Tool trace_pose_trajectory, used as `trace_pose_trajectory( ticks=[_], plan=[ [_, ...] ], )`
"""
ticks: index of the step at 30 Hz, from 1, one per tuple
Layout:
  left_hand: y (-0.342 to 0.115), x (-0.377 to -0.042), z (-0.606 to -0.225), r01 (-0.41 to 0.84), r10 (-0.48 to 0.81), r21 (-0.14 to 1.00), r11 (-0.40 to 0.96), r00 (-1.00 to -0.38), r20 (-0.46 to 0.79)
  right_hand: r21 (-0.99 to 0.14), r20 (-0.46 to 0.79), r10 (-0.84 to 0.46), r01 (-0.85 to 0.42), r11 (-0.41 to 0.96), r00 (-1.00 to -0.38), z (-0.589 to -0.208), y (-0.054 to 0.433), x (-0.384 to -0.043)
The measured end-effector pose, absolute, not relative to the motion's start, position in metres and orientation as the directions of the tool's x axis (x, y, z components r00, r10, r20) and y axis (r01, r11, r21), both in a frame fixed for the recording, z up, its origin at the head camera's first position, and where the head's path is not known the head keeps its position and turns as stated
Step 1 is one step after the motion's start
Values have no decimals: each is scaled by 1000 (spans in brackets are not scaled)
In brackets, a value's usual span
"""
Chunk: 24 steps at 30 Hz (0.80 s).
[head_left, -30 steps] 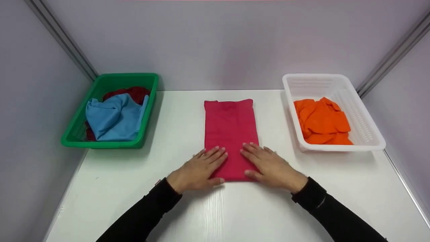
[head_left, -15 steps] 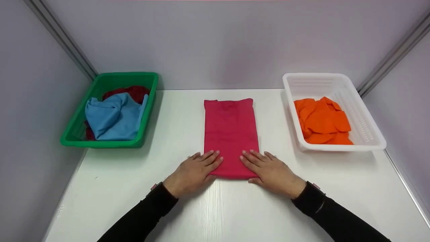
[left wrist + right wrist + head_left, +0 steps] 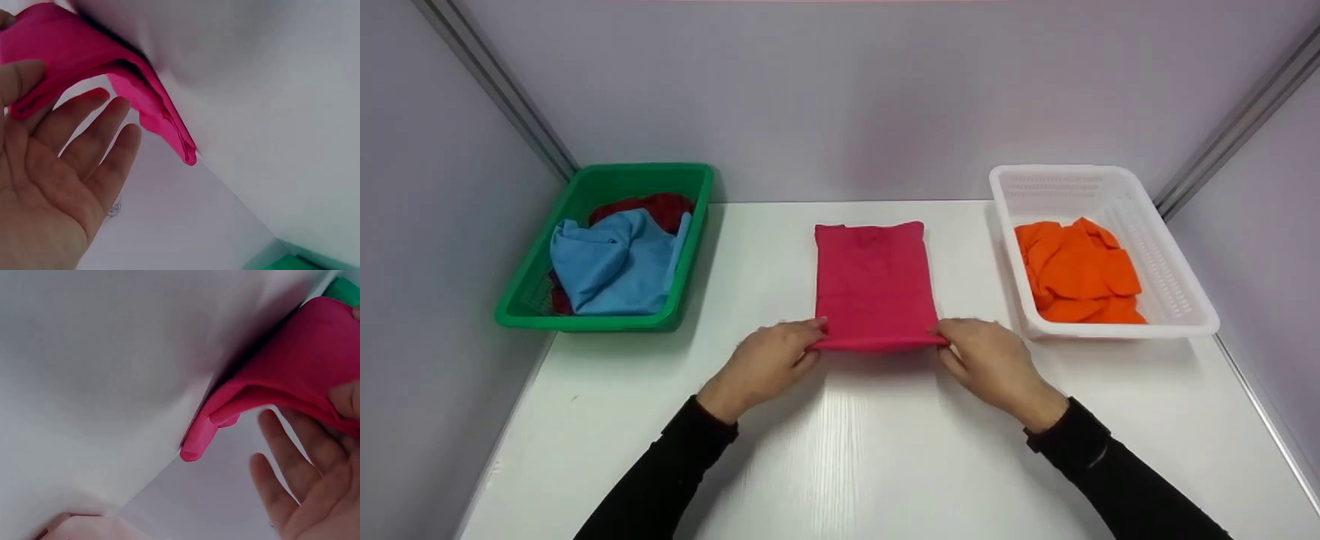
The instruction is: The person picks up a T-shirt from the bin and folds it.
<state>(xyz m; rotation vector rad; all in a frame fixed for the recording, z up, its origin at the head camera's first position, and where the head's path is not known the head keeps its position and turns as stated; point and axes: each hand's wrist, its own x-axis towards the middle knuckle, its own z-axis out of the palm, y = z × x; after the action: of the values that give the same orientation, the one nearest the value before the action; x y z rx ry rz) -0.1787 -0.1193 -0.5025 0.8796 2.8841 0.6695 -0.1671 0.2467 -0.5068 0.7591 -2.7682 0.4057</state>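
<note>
A folded crimson-pink cloth garment lies in the middle of the white table, its near edge lifted off the surface. My left hand pinches the near left corner between thumb and index finger. At the near right corner, my right hand pinches the cloth the same way. In the left wrist view the cloth bends up from the table in layers, and the other fingers of the left hand extend beneath it. The right wrist view has the raised cloth sloping down to the table, over the fingers of the right hand.
A green basket at the back left holds a light blue cloth and a dark red cloth. At the back right, a white basket contains an orange cloth. Grey panels enclose the table.
Both hands lay flat on the garment earlier and slid toward its near edge. Now they pinch its near corners, and that edge has been raised and moved away from the person.
</note>
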Motion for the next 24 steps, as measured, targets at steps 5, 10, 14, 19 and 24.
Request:
trace_pose_trajectory(
  ticks=[5, 10, 14, 19, 24],
  plan=[
    [-123, -183, -495, 392, 426, 636, 665, -898, 109, -446, 303, -361, -466, 764, -882, -498, 245, -173],
    [-121, -184, -487, 374, 418, 775, 510, -895, 156, -660, 290, -321, -432, 615, -901, -493, 242, -177],
    [-117, -188, -485, 372, 401, 807, 459, -897, 185, -727, 289, -303, -414, 548, -908, -490, 239, -183],
    [-110, -207, -487, 306, 325, 806, 507, -934, 151, -817, 173, -260, -285, 501, -950, -490, 237, -200],
    [-99, -239, -496, 244, 241, 725, 644, -964, 111, -812, 109, -200, -203, 547, -974, -493, 235, -231]
  ],
)
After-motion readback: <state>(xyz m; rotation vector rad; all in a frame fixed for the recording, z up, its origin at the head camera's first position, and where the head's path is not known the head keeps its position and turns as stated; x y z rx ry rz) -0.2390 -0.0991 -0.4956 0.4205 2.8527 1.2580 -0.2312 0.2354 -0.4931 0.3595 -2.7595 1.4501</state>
